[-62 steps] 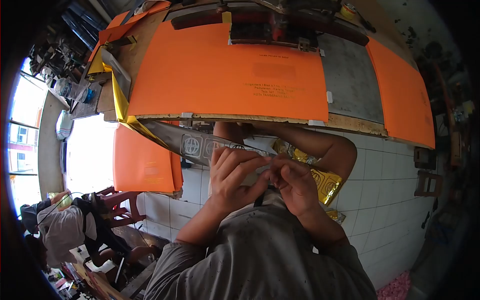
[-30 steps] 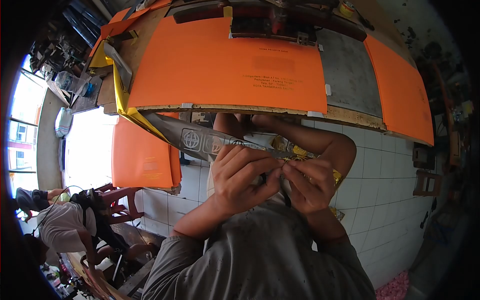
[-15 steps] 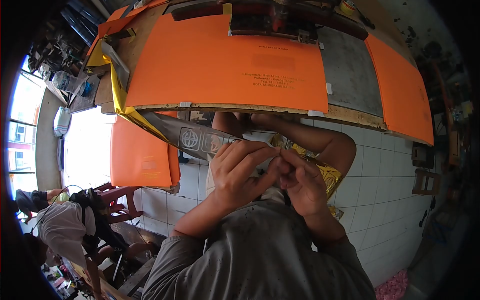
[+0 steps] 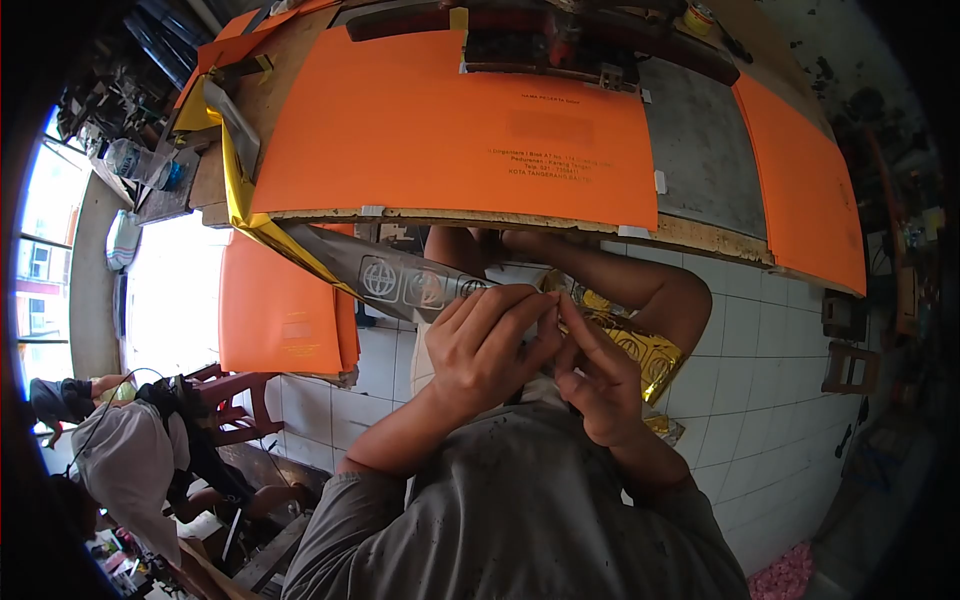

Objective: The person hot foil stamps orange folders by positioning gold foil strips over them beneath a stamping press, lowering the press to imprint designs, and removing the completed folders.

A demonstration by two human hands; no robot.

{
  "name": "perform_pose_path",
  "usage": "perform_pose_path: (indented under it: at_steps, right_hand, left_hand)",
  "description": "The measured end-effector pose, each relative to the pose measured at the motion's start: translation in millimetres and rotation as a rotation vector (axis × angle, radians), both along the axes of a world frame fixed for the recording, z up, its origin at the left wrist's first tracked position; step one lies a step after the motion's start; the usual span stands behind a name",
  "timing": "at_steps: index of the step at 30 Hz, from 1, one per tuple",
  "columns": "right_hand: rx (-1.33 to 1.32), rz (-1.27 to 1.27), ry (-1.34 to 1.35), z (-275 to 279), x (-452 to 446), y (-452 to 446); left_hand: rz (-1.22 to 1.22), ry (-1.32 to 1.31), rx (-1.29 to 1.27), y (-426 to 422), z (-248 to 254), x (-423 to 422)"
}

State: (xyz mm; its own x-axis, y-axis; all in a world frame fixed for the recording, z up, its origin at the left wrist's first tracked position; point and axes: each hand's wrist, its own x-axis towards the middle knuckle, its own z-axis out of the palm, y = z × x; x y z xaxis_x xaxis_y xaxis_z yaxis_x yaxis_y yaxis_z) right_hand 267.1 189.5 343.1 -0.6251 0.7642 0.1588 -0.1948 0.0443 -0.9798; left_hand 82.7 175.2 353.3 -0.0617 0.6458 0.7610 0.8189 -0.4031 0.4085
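Observation:
My left hand (image 4: 488,345) and my right hand (image 4: 602,375) meet above my lap, fingertips pinched together. Whatever they pinch is too small to make out. Behind them runs a long strip of stamping foil (image 4: 375,272), grey on one face with round emblems pressed out of it. It comes off the table's left corner and passes behind my left hand. To the right of my fingers, its gold part (image 4: 650,358) lies over my leg, bearing the same emblems. A large orange printed sheet (image 4: 400,130) lies on the table in front of me.
Under the dark press head (image 4: 540,55) sits the orange sheet's far edge. More orange sheets (image 4: 800,180) lie on the right, and a stack (image 4: 275,310) stands lower left. A plastic bottle (image 4: 140,165) is at the left. Another person (image 4: 130,450) sits bent over at lower left.
My right hand's fingers have straightened somewhat and tilted, showing more of the gold foil. Both hands stay together at the fingertips. The person at left has leaned slightly.

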Motion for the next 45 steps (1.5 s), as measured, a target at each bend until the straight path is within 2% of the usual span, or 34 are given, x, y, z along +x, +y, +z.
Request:
perform_pose_path:
  at_steps: [5,11,14,17,20,23,26,32,35,37,38,41,45]
  right_hand:
    - [0.308,-0.090,-0.171,-0.9,-2.7,5.5]
    - [0.280,-0.065,-0.188,-3.4,1.5,9.1]
    - [0.322,-0.055,-0.107,-8.1,0.1,12.9]
    - [0.239,-0.027,-0.069,-9.8,2.1,15.5]
    - [-0.313,0.075,0.004,-2.1,11.2,10.9]
    - [-0.461,0.079,0.249,-11.7,6.9,12.3]
    - [-0.575,0.119,0.372,-18.8,7.4,14.5]
    - [-0.618,0.163,0.425,-21.3,7.8,17.3]
    - [-0.556,0.174,0.331,-19.1,9.0,18.5]
    - [-0.432,0.107,0.072,-11.4,5.9,12.6]
    - [-0.367,0.076,-0.055,-9.0,3.6,10.1]
    - [-0.046,0.099,-0.191,-25.7,-3.1,8.2]
    - [-0.010,0.279,-0.433,-56.7,-1.6,20.0]
  left_hand:
    - [-0.001,-0.021,-0.074,2.7,-0.8,-0.8]
    - [-0.037,-0.024,-0.119,2.4,-1.4,-2.6]
    - [-0.052,-0.012,-0.123,4.1,-2.4,-3.9]
    - [-0.050,0.007,-0.076,11.5,-0.8,-5.6]
    - [-0.054,-0.016,-0.105,11.3,-0.2,-6.7]
    - [-0.072,-0.081,-0.120,10.9,-3.1,-6.2]
    - [-0.088,-0.107,-0.103,11.4,-3.6,-4.7]
    - [-0.092,-0.082,-0.115,12.3,-3.5,-4.9]
    - [-0.056,-0.006,-0.128,13.3,-6.2,-5.9]
    - [-0.039,0.030,-0.179,11.8,-11.3,-6.6]
    - [-0.038,0.034,-0.222,10.3,-15.6,-7.5]
    - [-0.037,-0.001,-0.332,3.9,-33.6,-13.2]
    - [-0.027,-0.110,-0.447,-17.1,-65.4,-39.4]
